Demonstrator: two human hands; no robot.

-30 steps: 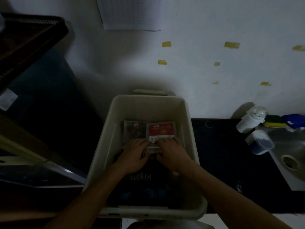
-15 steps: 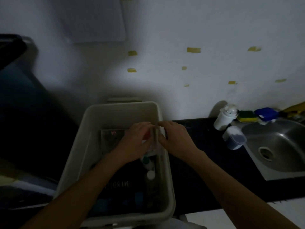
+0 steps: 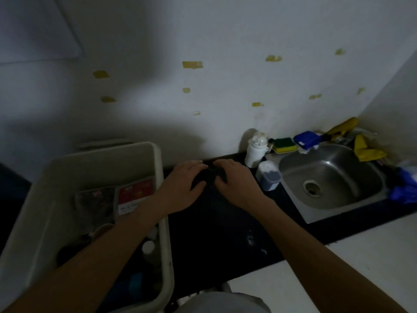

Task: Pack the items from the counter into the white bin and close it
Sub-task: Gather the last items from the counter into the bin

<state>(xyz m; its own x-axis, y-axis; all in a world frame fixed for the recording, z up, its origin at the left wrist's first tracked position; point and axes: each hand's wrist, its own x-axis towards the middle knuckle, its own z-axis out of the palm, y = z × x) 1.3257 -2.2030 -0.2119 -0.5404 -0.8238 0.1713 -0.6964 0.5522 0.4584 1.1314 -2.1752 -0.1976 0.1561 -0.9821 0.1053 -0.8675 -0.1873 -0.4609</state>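
The white bin (image 3: 161,177) stands open at the left of the black counter (image 3: 214,233). Inside it lie a red-labelled packet (image 3: 135,195), a dark packet (image 3: 94,204) and several small bottles in shadow. To the right of the bin, my left hand (image 3: 182,184) and my right hand (image 3: 234,181) are curled around a dark item (image 3: 209,175) that sits on the counter near the wall. The dim light hides its shape. A white bottle (image 3: 256,150) and a small clear container (image 3: 268,176) stand just right of my right hand.
A steel sink (image 3: 331,177) is set into the counter at the right. Behind it lie a green and yellow sponge (image 3: 284,144), a blue pack (image 3: 306,137) and yellow cloths (image 3: 365,150). Blue gloves (image 3: 404,190) sit at the far right. A flat pale piece (image 3: 106,143) leans behind the bin.
Both hands left the packets in the bin and moved right onto the counter, closing around the dark item. The view swung to the right.
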